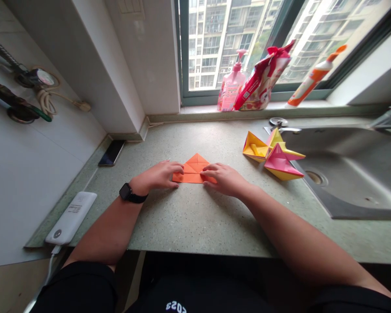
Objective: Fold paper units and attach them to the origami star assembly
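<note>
A folded piece of orange origami paper (193, 177) lies on the speckled counter in front of me. Its top forms a triangle with crease lines, and a straight band runs along the near edge. My left hand (161, 174) holds the paper's left end, fingertips on top and thumb at the near edge. On the right end, my right hand (226, 177) grips it likewise, fingers over the paper and thumb low. Both hands partly cover the paper's side corners. A dark watch (126, 191) is on my left wrist.
Finished paper boats in yellow and pink (282, 167) stand to the right, beside the steel sink (361, 213). A phone (112, 153) and a white power bank (72, 217) with a cable lie left. On the windowsill stand a pink pump bottle (231, 89), a red bag (263, 82) and an orange-white tube (309, 84).
</note>
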### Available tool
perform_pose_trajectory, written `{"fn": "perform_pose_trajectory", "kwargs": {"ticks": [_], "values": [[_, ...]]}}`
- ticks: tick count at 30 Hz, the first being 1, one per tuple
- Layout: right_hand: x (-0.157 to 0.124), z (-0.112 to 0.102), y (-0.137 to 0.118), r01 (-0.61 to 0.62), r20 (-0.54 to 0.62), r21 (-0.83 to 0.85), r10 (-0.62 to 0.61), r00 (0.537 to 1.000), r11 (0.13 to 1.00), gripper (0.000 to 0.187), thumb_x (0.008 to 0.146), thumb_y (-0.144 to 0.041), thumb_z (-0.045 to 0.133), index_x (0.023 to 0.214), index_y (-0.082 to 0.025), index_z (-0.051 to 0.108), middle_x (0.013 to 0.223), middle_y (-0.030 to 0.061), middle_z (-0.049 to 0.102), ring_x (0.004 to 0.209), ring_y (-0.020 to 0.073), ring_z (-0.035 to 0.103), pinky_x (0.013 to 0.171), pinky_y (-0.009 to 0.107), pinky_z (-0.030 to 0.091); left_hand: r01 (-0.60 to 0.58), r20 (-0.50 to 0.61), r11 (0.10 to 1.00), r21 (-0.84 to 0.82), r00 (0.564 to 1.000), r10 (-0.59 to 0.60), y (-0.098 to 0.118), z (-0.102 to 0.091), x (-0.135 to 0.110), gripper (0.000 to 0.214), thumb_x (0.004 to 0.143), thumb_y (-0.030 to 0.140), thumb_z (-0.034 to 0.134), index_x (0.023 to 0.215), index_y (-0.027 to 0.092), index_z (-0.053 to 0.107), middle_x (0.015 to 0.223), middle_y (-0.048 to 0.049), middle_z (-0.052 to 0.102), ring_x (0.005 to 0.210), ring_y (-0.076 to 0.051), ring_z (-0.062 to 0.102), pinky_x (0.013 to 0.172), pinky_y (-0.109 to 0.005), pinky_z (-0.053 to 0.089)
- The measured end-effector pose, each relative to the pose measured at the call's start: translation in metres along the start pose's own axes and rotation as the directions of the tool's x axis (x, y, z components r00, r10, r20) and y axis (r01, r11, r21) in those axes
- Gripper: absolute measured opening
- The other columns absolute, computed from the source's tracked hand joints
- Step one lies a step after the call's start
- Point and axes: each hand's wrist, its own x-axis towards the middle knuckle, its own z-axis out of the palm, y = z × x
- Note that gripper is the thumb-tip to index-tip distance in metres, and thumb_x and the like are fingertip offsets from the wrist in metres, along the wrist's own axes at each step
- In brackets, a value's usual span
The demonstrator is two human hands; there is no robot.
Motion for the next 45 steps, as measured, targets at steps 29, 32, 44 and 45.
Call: {"fn": "perform_pose_trajectory", "kwargs": {"ticks": [29, 32, 44, 45], "values": [[0.001, -0.014, -0.007, -0.136, -0.131, -0.063, 0.127, 0.983, 0.989, 0.026, 0.104, -0.026, 0.062, 0.114, -0.029, 0.086, 0.111, 0.0077, 0.083, 0.095, 0.0242, 0.074, 0.082, 0.033, 0.053, -0.001, -0.59, 1.0, 0.002, 0.807, 0.002, 0.007, -0.01, 0.001, 0.012, 0.108, 0.022, 0.054, 0.104, 0.022, 0.065, 0.105, -0.0068, 0.076, 0.1, -0.021, 0.074, 0.093, -0.037, 0.06], [0.0, -0.02, -0.013, -0.068, -0.185, 0.162, 0.098, 0.978, 0.984, 0.027, 0.104, -0.029, 0.06, 0.104, -0.027, 0.087, 0.101, 0.0059, 0.083, 0.085, 0.0208, 0.074, 0.077, 0.031, 0.053, -0.026, -0.758, 0.998, 0.057, 0.649, 0.06, 0.007, -0.009, 0.001, 0.008, 0.11, 0.028, 0.055, 0.106, 0.024, 0.061, 0.105, -0.0054, 0.073, 0.098, -0.021, 0.071, 0.09, -0.037, 0.062], [0.011, -0.004, -0.01, -0.44, 0.092, 0.479, 0.455, 0.886, 0.76, 0.038, 0.102, -0.05, 0.06, 0.092, -0.022, 0.084, 0.081, 0.0028, 0.082, 0.075, 0.0217, 0.073, 0.066, 0.03, 0.049, 0.054, -0.524, 0.99, 0.127, 0.852, 0.021, 0.013, 0.013, 0.012, 0.021, 0.109, 0.029, 0.059, 0.127, 0.023, 0.069, 0.129, -0.0099, 0.072, 0.12, -0.028, 0.068, 0.108, -0.046, 0.055], [0.011, -0.005, -0.011, -0.467, 0.122, 0.417, 0.461, 0.879, 0.78, 0.046, 0.105, -0.055, 0.057, 0.084, -0.022, 0.082, 0.075, 0.0027, 0.079, 0.071, 0.0213, 0.072, 0.064, 0.03, 0.046, 0.054, -0.437, 0.989, 0.136, 0.9, 0.011, 0.014, 0.019, 0.015, 0.021, 0.108, 0.03, 0.061, 0.125, 0.022, 0.071, 0.129, -0.0099, 0.073, 0.119, -0.028, 0.068, 0.106, -0.046, 0.055]]}}
